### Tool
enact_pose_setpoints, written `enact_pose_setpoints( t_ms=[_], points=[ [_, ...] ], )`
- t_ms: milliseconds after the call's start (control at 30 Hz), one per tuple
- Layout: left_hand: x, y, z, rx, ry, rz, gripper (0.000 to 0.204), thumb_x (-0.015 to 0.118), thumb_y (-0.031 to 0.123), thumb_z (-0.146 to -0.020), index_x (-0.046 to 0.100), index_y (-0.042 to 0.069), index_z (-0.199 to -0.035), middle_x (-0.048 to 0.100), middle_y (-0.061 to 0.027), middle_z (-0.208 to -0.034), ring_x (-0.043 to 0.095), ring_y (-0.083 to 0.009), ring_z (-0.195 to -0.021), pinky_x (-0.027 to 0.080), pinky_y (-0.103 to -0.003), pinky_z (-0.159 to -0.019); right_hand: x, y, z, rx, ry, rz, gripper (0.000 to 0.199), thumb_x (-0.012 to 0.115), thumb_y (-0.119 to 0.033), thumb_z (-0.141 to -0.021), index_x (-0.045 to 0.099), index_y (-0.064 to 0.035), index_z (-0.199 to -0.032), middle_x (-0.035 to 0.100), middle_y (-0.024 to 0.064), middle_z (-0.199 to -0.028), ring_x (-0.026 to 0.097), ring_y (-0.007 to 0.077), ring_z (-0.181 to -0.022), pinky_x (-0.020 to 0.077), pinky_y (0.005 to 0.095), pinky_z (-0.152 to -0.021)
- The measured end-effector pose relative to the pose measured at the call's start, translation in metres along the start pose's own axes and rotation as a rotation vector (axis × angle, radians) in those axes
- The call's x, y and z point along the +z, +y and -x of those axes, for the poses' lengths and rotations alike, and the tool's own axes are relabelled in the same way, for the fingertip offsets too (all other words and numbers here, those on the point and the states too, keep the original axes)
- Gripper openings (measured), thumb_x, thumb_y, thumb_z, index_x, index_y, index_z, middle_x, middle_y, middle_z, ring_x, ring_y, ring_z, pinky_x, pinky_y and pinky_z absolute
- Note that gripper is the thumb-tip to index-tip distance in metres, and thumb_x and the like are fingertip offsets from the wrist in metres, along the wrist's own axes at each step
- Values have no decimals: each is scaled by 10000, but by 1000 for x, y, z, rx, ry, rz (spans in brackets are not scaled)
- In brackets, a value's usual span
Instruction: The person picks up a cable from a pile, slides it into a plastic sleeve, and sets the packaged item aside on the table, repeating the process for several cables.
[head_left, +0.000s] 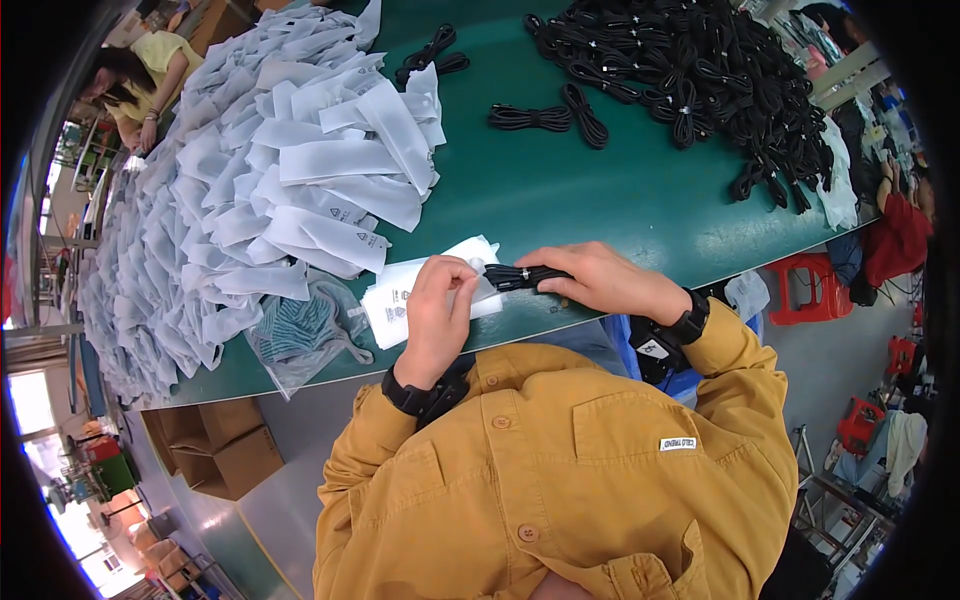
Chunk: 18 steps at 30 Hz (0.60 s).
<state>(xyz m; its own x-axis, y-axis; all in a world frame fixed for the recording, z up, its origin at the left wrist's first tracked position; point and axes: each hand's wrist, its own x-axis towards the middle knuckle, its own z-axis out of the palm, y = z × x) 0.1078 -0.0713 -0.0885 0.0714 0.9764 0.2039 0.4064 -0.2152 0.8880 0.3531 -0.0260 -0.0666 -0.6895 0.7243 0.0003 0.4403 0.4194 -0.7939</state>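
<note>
My right hand [595, 277] grips a coiled black cable [512, 277], its end pointing left. Pinched in my left hand [438, 305] is the edge of a white plastic bag [485, 285], right where the cable's tip meets it. The cable's tip seems to be at or just inside the bag's mouth; my fingers partly hide it. Under my left hand lies a small stack of flat white printed bags [385, 308] near the table's front edge.
A large heap of filled whitish bags [260, 170] covers the table's left side. Bundled black cables [690, 75] pile up at the far right, with loose bundles [530, 118] nearer. A clear bag with teal fabric [310, 325] lies left of me. A red stool [808, 288] and cardboard box [225, 450] stand below.
</note>
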Motion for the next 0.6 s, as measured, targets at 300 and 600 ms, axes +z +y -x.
enact_pose_setpoints(
  t_ms=[300,600],
  points=[
    [-6,8,-10,272,67,-198,147,669,-55,-786,589,12,-890,610,-119,-954,564,-309,-893,461,-363,-776,5,-12,-5,-68,92,-39,160,639,-99,-928,608,-35,-1072,631,80,-864,627,164,-770,497,303,-661],
    [-11,25,-21,243,44,-87,101,667,-12,-830,589,17,-887,613,-125,-996,563,-288,-969,459,-376,-843,17,-21,-17,-342,309,-54,281,641,4,-882,616,-29,-1159,559,116,-1086,625,220,-874,519,318,-745]
  ],
)
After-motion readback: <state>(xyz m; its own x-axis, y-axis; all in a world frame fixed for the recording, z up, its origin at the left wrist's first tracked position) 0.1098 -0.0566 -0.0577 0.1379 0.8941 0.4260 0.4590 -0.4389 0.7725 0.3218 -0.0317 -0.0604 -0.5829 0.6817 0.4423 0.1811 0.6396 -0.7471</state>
